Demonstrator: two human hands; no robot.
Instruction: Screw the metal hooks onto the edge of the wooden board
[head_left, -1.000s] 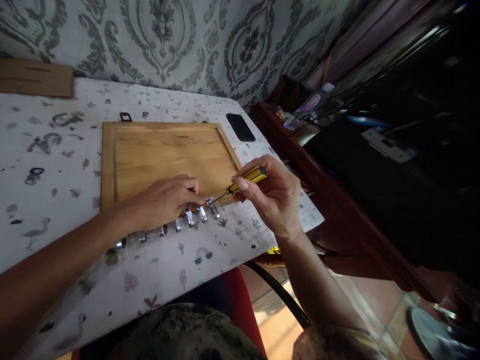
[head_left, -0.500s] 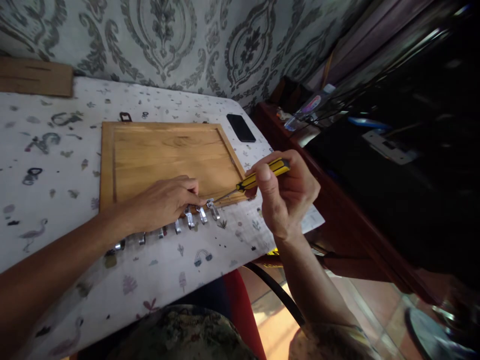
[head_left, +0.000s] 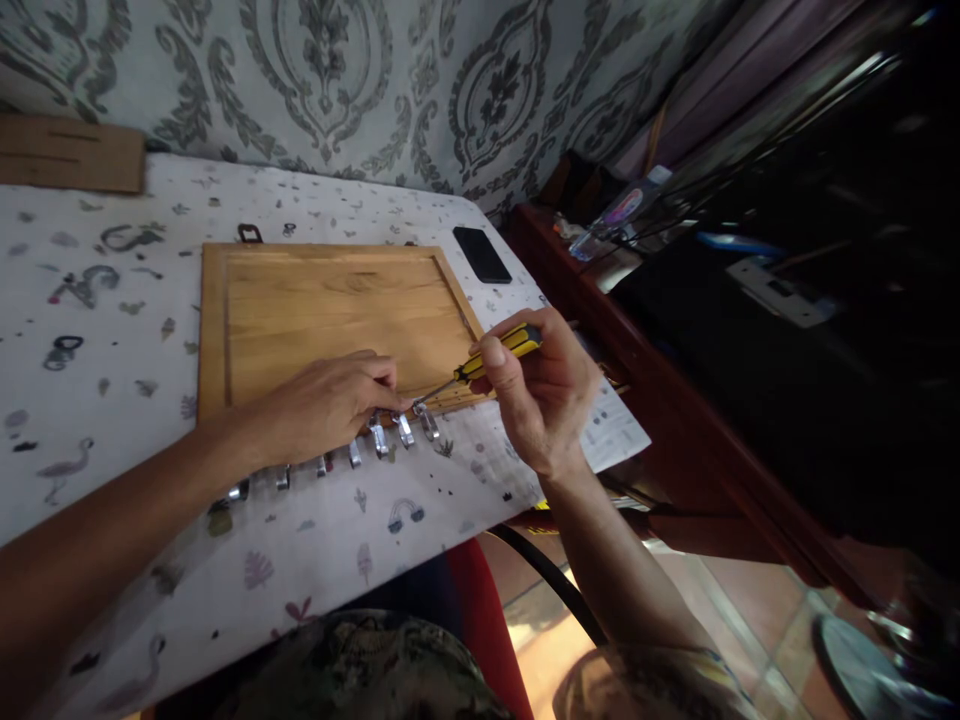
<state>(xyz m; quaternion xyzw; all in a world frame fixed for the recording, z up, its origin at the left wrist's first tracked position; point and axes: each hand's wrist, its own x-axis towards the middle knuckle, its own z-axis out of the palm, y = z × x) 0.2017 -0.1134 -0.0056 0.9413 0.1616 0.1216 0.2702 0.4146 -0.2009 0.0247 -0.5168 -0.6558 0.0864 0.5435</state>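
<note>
A framed wooden board (head_left: 337, 310) lies on the table, with several shiny metal hooks (head_left: 379, 440) along its near edge. My right hand (head_left: 544, 390) is closed around the yellow-and-black handle of a screwdriver (head_left: 495, 355). The screwdriver slants down to the left, its tip at the base of the rightmost hook (head_left: 427, 424). Across the board's near edge rests my left hand (head_left: 337, 395), its thumb and fingers pinched together beside that tip. What sits between those fingertips is too small to make out.
A black phone (head_left: 481, 255) lies right of the board on the patterned tablecloth (head_left: 315, 590). Brown cardboard (head_left: 71, 155) is at the far left. A plastic bottle (head_left: 619, 215) and a white metal plate (head_left: 780, 293) are on the dark furniture to the right.
My right hand and the screwdriver handle have moved left and slightly down, while the tip stays near the rightmost hook. My left hand has hardly moved.
</note>
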